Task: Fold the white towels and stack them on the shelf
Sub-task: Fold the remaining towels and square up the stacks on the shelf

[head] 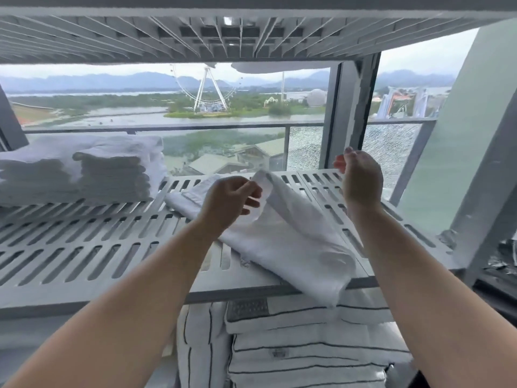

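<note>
While the left hand (228, 201) is pinching a raised edge of the towel (293, 242) between thumb and curled fingers, the right hand (361, 177) is hovering just beside it, up and to the right, fingers loosely bent and thumb apart, gripping nothing as far as I can see. The towel is lying diagonally across the shelf (98, 247) (the slotted grey kind), roughly in the middle-right part, with its near end drooping over the front edge. The far end is lying flat on the slats behind the left hand, and the bit being held is lifting up into a fold.

Over on the far left of the same shelf, a stack (112, 175) of folded white towels is sitting well apart from the one being handled, with more white fabric piled behind and beside it. Below the shelf, striped linens (307, 351) (white with thin dark lines) are sitting in a pile right under the drooping end. Both forearms are bare and reaching in from the bottom. Behind the shelf, a window is showing a Ferris wheel (208, 88) and water.
</note>
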`<state>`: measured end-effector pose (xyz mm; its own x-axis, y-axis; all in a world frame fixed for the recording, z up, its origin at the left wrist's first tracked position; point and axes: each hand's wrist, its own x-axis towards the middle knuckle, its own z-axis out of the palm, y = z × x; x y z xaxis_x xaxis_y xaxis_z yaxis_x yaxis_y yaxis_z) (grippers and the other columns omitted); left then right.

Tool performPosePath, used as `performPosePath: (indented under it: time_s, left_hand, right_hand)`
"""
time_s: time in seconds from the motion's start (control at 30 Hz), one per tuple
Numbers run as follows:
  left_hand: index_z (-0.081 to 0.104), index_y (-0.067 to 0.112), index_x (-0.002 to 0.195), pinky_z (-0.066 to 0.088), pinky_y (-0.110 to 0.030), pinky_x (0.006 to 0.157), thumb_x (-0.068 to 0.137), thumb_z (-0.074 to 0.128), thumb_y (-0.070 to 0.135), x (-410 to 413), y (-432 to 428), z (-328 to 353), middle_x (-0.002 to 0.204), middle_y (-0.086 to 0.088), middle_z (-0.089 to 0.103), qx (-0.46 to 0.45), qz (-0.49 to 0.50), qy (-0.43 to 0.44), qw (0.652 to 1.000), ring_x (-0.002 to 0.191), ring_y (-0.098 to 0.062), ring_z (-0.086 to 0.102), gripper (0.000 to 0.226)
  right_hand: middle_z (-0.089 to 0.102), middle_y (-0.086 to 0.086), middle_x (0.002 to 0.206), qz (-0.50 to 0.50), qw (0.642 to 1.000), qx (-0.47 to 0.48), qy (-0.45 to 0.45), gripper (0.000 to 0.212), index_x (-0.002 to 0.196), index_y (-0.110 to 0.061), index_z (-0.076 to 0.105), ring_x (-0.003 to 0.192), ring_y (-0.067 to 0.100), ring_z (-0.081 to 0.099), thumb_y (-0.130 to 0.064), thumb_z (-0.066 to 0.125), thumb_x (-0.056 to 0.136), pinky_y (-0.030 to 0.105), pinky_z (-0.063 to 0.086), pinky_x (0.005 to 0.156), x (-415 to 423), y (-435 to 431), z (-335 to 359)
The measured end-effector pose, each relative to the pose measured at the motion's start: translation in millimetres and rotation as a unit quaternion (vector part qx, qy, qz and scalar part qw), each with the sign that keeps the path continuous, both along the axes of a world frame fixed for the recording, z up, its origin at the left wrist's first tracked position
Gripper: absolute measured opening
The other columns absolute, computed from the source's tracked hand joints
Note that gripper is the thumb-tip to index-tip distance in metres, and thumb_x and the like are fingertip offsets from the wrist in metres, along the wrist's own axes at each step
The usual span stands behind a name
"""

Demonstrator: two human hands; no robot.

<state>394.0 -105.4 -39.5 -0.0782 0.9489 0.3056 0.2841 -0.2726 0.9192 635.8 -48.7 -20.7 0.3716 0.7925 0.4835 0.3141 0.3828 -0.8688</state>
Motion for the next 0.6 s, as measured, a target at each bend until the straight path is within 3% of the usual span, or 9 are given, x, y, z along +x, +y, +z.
performPosePath:
  time_s: [0.1,0.17,0.23,0.33,0.4,0.47,0.6]
  left_hand:
    - [0.075,0.009,0.091,0.059,-0.050,0.083,0.098,0.060,0.025,-25,1,-19,0.088,-0.007,0.077,-0.023,0.068,0.071,0.995,0.085,-0.026,0.074,0.023]
    - [0.076,0.014,0.097,0.056,-0.044,0.088,0.095,0.063,0.029,-37,0,-34,0.096,-0.005,0.077,-0.015,0.104,0.226,0.968,0.094,-0.026,0.071,0.021]
    - [0.073,0.019,0.110,0.052,-0.038,0.093,0.092,0.061,0.032,-45,-3,-44,0.112,-0.005,0.074,-0.013,0.101,0.326,0.940,0.103,-0.024,0.067,0.025]
    - [0.063,0.019,0.126,0.050,-0.041,0.097,0.087,0.062,0.031,-53,-5,-55,0.126,-0.008,0.065,-0.029,0.086,0.365,0.927,0.114,-0.026,0.061,0.040]
    - [0.059,0.019,0.131,0.050,-0.045,0.097,0.085,0.064,0.030,-56,-3,-57,0.129,-0.009,0.062,-0.026,0.109,0.381,0.918,0.118,-0.027,0.058,0.047]
    - [0.057,0.017,0.133,0.051,-0.046,0.097,0.086,0.065,0.032,-57,-2,-54,0.130,-0.010,0.061,-0.026,0.140,0.393,0.909,0.120,-0.030,0.058,0.050]
    - [0.059,0.009,0.122,0.053,-0.043,0.090,0.089,0.059,0.049,-53,0,-51,0.121,-0.011,0.064,-0.096,0.192,0.431,0.876,0.112,-0.031,0.061,0.052]
  right_hand:
    - [0.070,-0.002,0.085,0.042,0.990,-0.024,-0.135,0.044,0.085,-0.024,0.066,0.081,0.016,0.063,-0.057,0.038,0.090,0.029,0.043,0.070,-21,-17,3]
    - [0.068,-0.009,0.093,0.118,0.963,-0.090,-0.224,0.052,0.104,-0.022,0.067,0.087,0.015,0.063,-0.067,0.048,0.085,0.030,0.045,0.071,-40,-24,-8]
    - [0.062,-0.008,0.112,0.183,0.919,-0.159,-0.312,0.066,0.126,-0.022,0.058,0.100,0.015,0.061,-0.068,0.066,0.079,0.037,0.052,0.082,-55,-29,-26]
    - [0.054,0.004,0.135,0.205,0.838,-0.232,-0.449,0.101,0.146,-0.025,0.040,0.121,0.023,0.053,-0.069,0.080,0.064,0.042,0.045,0.105,-67,-32,-46]
    - [0.050,0.005,0.141,0.200,0.824,-0.244,-0.470,0.107,0.150,-0.026,0.035,0.129,0.025,0.047,-0.069,0.080,0.063,0.042,0.039,0.110,-70,-32,-48]
    - [0.057,0.004,0.132,0.175,0.834,-0.230,-0.470,0.090,0.143,-0.026,0.043,0.119,0.023,0.053,-0.061,0.080,0.068,0.042,0.043,0.104,-70,-30,-50]
    - [0.065,0.005,0.104,0.079,0.872,-0.157,-0.457,0.028,0.106,-0.021,0.059,0.097,0.026,0.059,-0.034,0.068,0.082,0.039,0.049,0.084,-66,-26,-58]
